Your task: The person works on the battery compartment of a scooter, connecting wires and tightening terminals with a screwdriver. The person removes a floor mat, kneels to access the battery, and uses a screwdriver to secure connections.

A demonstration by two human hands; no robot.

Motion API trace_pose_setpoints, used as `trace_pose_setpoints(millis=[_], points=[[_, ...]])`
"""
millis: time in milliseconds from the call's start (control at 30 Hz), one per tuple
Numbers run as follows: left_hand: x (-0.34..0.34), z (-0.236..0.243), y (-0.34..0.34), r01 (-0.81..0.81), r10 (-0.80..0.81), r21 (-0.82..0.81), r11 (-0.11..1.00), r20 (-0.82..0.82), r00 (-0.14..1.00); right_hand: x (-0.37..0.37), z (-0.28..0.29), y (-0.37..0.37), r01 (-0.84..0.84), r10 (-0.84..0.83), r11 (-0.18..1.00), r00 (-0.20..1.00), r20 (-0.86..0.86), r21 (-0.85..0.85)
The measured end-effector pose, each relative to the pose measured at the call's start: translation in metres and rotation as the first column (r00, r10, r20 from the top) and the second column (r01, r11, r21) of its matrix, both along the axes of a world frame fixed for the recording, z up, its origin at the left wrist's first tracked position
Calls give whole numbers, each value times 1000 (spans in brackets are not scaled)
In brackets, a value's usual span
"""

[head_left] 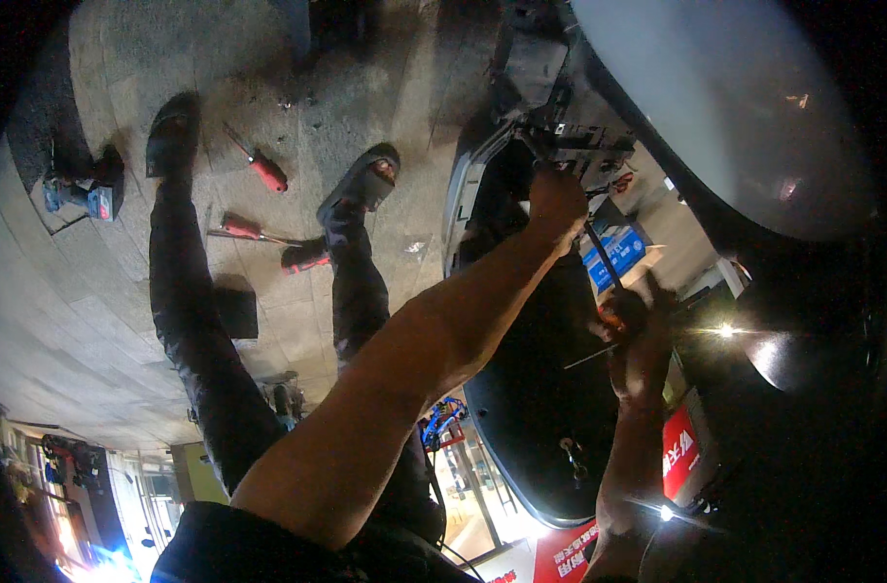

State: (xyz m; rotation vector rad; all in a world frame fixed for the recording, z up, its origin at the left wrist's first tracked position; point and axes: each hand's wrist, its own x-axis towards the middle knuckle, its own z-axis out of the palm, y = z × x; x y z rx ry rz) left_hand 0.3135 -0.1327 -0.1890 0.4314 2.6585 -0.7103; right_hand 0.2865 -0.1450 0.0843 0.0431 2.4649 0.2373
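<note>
Paved floor at upper left is strewn with red-handled screwdrivers (259, 167) and a drill (86, 194). At centre right, the left hand (557, 202) is clenched on a dark scooter panel (521, 175). A screwdriver (604, 257) is gripped by the right hand (638, 335), apparently being driven; steady alignment is needed next.

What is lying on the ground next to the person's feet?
Beside the sandalled feet on the paved ground lie red-handled screwdrivers and a cordless drill. A dark flat square lies there too; whatever is under it stays hidden.
</note>
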Motion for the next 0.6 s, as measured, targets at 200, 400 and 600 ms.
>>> trace_pose_setpoints(millis=[200,400,600], points=[[-13,53,-49,-130,12,599,790,197,980,0,37,-28,-583,581,792,811,70,182],[-13,47,-50,-322,326,623,713,112,939,2,25,15,-328,327,945,941,86,-1],[-9,15,-18,-433,367,707,559,257,894,31,54,13,-307,341,932,924,-176,193]])
